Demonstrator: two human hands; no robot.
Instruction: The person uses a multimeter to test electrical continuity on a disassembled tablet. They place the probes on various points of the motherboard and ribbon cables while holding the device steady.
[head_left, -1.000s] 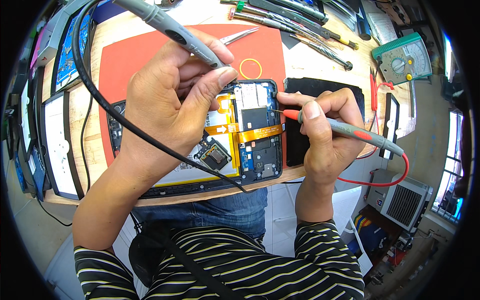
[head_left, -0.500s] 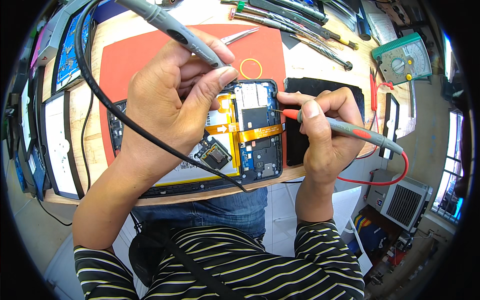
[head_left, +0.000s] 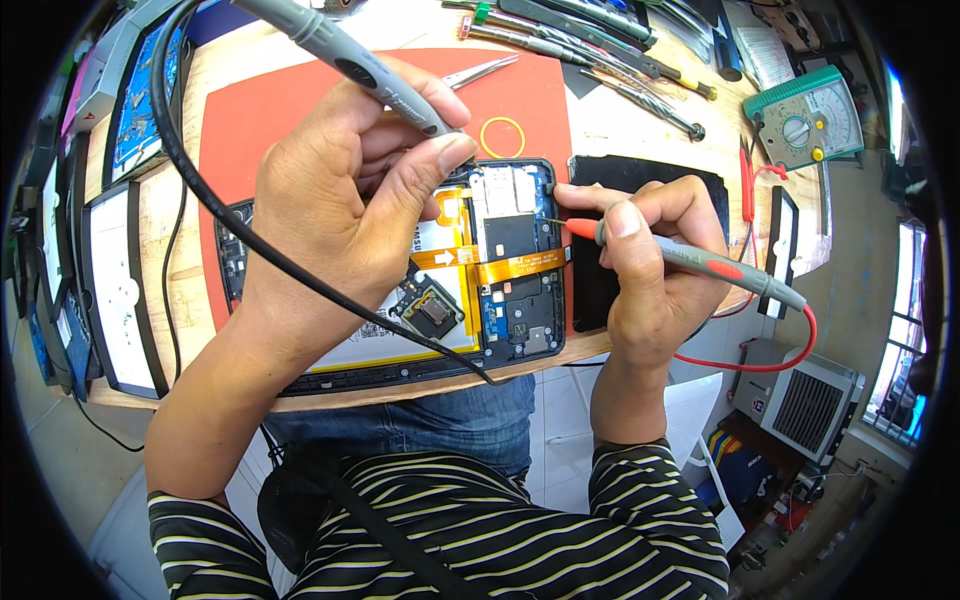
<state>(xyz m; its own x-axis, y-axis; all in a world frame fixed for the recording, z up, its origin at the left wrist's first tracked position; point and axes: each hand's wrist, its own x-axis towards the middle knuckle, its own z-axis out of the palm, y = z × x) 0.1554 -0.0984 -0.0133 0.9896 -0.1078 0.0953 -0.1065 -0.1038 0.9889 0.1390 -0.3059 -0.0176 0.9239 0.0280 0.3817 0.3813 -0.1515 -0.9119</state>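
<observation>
An opened tablet point(head_left: 518, 300) lies on the bench, its battery and circuit board bare. An orange ribbon cable point(head_left: 515, 268) crosses the board, and a small loose-looking module point(head_left: 433, 312) rests over the battery. My left hand point(head_left: 340, 190) is closed round a grey test probe point(head_left: 345, 55) with a black lead; its tip, by the board's top left corner, is mostly hidden by my fingers. My right hand point(head_left: 650, 250) pinches a grey and red test probe point(head_left: 690, 258). That probe's thin tip is at the board's right edge; whether it touches, I cannot tell.
Beneath the tablet is a red mat point(head_left: 240, 110), with a yellow rubber band point(head_left: 502, 138) and tweezers point(head_left: 480, 72). Screwdrivers point(head_left: 560, 45) lie at the back. A green analog multimeter point(head_left: 805, 118) stands far right, near a black panel point(head_left: 640, 175). A parts tray point(head_left: 150, 110) sits left.
</observation>
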